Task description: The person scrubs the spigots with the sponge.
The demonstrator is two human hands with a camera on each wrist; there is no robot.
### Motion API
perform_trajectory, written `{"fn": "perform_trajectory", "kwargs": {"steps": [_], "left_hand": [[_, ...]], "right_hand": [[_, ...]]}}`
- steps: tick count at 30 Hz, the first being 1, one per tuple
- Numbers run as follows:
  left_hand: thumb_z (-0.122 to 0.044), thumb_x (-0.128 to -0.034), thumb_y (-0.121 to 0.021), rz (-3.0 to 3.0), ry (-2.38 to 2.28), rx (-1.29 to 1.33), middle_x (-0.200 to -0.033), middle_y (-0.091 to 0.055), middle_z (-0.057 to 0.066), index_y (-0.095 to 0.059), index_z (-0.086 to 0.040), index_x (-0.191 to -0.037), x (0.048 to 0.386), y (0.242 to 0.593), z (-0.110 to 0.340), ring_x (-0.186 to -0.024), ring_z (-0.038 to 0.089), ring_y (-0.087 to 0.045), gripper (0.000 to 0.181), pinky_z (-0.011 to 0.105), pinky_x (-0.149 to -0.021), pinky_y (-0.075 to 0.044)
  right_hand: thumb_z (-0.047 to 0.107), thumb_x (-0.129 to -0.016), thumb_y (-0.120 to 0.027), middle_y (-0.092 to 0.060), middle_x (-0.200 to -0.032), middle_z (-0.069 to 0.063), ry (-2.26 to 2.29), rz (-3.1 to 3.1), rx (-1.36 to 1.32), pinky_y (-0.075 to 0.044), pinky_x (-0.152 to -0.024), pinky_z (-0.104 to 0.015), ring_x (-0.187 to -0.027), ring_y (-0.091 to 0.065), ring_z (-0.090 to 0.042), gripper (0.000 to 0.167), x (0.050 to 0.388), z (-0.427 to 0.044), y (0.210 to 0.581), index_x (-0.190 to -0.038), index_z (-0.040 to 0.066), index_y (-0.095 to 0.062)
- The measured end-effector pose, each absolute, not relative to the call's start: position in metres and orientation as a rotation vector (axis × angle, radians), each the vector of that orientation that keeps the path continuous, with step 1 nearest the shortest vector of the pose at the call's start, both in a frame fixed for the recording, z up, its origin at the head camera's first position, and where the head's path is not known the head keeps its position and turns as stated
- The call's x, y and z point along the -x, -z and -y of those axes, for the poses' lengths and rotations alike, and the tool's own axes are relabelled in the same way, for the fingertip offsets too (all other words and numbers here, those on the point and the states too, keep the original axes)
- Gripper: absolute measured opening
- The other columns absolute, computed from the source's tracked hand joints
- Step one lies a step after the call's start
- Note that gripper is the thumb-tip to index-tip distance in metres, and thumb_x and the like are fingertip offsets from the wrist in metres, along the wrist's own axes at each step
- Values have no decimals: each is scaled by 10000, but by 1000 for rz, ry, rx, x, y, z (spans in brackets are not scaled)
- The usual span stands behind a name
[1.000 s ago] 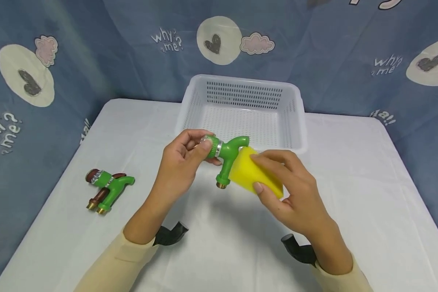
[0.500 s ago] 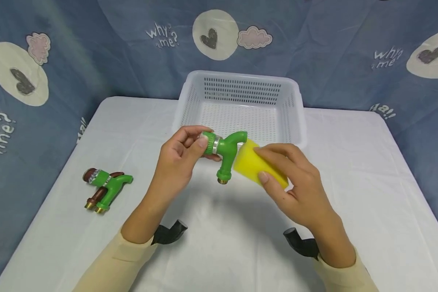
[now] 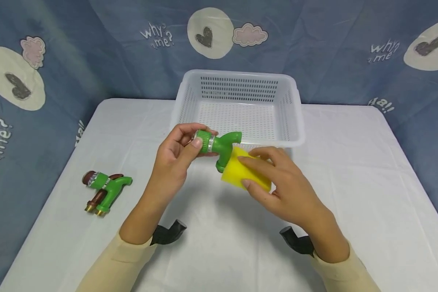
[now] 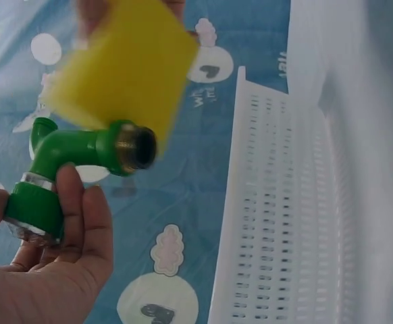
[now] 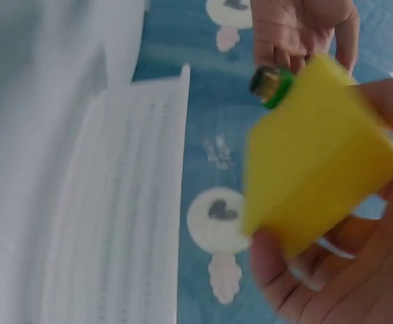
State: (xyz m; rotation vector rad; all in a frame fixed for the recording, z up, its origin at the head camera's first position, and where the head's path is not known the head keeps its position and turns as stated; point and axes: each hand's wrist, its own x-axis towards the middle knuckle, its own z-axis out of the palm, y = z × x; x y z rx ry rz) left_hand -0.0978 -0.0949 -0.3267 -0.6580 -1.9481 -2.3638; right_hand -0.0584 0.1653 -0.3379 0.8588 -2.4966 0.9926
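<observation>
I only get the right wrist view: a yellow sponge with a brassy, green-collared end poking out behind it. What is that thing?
Observer: It's a green tap; the head view shows the left hand gripping it by its ribbed knob.
Visitor: Funny! Is it the only one around?
Observer: No, another green tap and a brown tap lie overlapping on the white table, left of that hand.

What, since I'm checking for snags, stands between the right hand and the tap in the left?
Only the sponge, which the right hand holds. In the head view it covers part of the tap in the left hand. Nothing else visible stands between; I cannot tell whether sponge and tap touch.
</observation>
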Motion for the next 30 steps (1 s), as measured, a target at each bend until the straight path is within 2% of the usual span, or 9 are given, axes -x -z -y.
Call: {"fn": "perform_trajectory", "kwargs": {"steps": [4, 7, 11, 13, 15, 21, 25, 30], "left_hand": [[-24, -1055, -490, 1953, 2370, 704, -1284, -635, 195, -543, 10, -1326, 97, 326, 94, -1093, 321, -654, 278, 440, -970, -582], [-9, -1029, -485, 1998, 2358, 791, -1292, -636, 178, -545, 3, -1319, 95, 326, 95, -1073, 318, -647, 296, 386, -962, -575], [29, -995, -540, 2024, 2342, 946, -1304, -607, 168, -548, 19, -1283, 94, 326, 96, -972, 332, -634, 288, 379, -891, -596], [63, -976, -579, 2015, 2349, 1007, -1310, -582, 177, -550, 39, -1265, 94, 327, 96, -917, 345, -623, 291, 388, -851, -609], [94, -957, -616, 2019, 2362, 1034, -1322, -553, 186, -557, 43, -1264, 93, 327, 95, -918, 349, -617, 317, 373, -832, -608], [104, -946, -689, 2200, 2326, 945, -1353, -542, 155, -541, -36, -1362, 91, 326, 90, -1020, 308, -639, 463, 342, -900, -603], [85, -933, -728, 2286, 2261, 890, -1373, -555, 88, -525, -70, -1371, 89, 325, 90, -1086, 283, -641, 507, 344, -928, -596], [139, -891, -743, 2245, 2267, 919, -1337, -557, 104, -545, -38, -1307, 89, 324, 91, -1037, 296, -620, 494, 286, -879, -579]], "right_hand": [[163, -913, -779, -614, -1315, -88, -924, 2521, -729, -506, -942, -431, -1197, -540, -270, 426, 63, -177, 337, -1323, 70, -705], [111, -908, -781, -620, -1323, -83, -1001, 2456, -636, -510, -953, -371, -1226, -551, -243, 452, 64, -182, 335, -1346, 61, -685], [91, -926, -764, -641, -1324, -59, -1133, 2351, -571, -492, -855, -258, -1151, -588, -194, 458, 64, -182, 331, -1375, 84, -671], [63, -922, -755, -654, -1312, -45, -1221, 2300, -579, -474, -807, -246, -1094, -598, -195, 456, 63, -179, 329, -1371, 93, -680], [35, -910, -754, -657, -1309, -32, -1296, 2271, -614, -489, -823, -243, -1087, -608, -203, 454, 62, -176, 328, -1355, 98, -694], [-23, -888, -768, -627, -1330, -63, -1358, 2294, -739, -505, -1016, -276, -1214, -594, -241, 446, 60, -168, 333, -1320, 77, -718], [-10, -891, -777, -608, -1349, -88, -1273, 2329, -743, -506, -1020, -291, -1244, -576, -267, 439, 61, -166, 337, -1318, 76, -718], [22, -894, -797, -579, -1371, -145, -1077, 2401, -672, -512, -981, -439, -1274, -511, -334, 427, 64, -166, 341, -1311, 59, -714]]}}
